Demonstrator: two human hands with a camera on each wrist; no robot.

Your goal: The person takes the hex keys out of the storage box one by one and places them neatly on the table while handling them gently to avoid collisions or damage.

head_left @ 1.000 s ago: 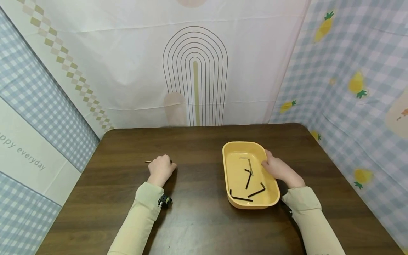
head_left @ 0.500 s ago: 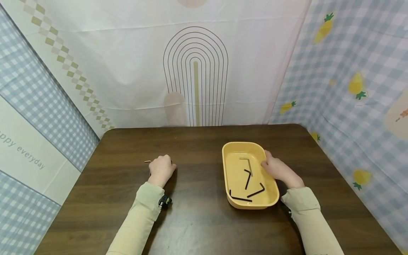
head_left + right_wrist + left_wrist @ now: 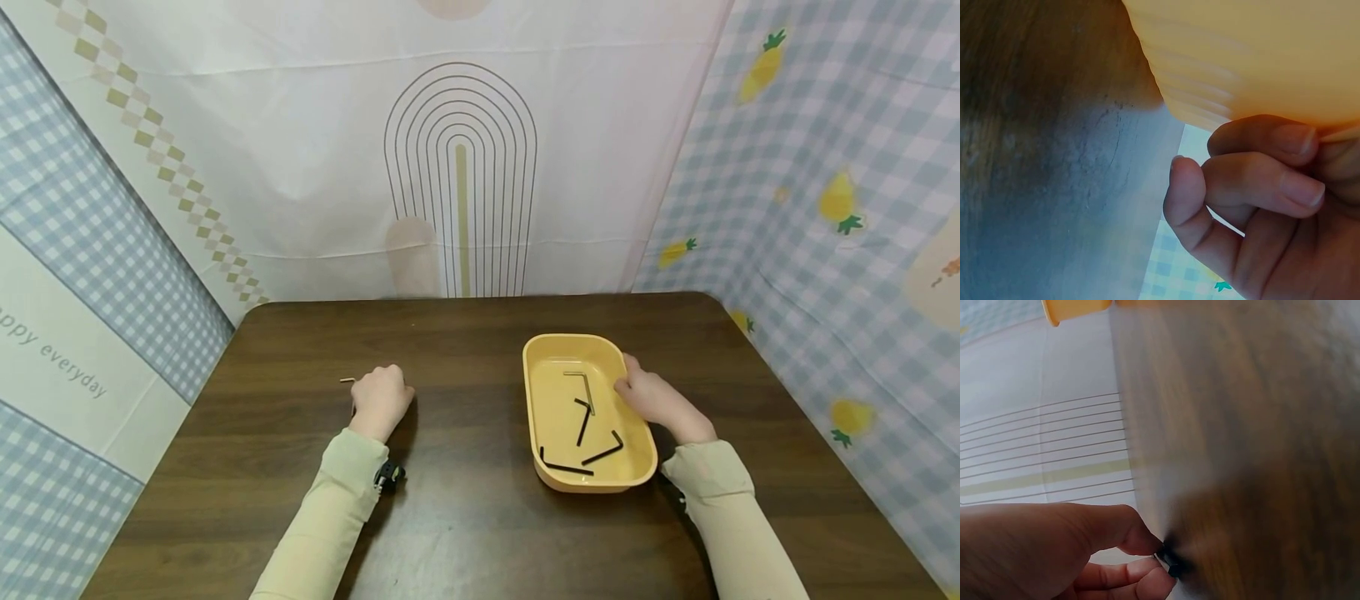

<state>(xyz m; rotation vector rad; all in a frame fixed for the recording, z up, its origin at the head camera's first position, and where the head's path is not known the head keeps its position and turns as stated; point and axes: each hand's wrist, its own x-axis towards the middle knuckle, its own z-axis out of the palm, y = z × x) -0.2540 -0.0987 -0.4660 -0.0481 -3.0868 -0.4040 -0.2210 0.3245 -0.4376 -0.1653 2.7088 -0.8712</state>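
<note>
On the left of the table, my left hand (image 3: 381, 402) pinches a black hex key (image 3: 1171, 562) between thumb and fingers, close over the wood. The rest of that key is hidden by the hand. A metallic hex key (image 3: 347, 380) pokes out just left of the hand, partly covered by it. My right hand (image 3: 662, 398) grips the right rim of a yellow plastic tray (image 3: 534, 417), its fingers curled against the outer wall. Inside the tray lie a silver hex key (image 3: 588, 387) and several black ones, among them a long hex key (image 3: 567, 468) near the front.
The dark wooden table (image 3: 465, 500) runs back to a white printed curtain (image 3: 322, 167). Blue checked cloth (image 3: 802, 275) hangs along the right side. A small black device (image 3: 388, 475) is strapped at my left wrist.
Both hands and the tray stay almost in place. A dark tip that showed at the right of the left hand is now hidden behind it.
</note>
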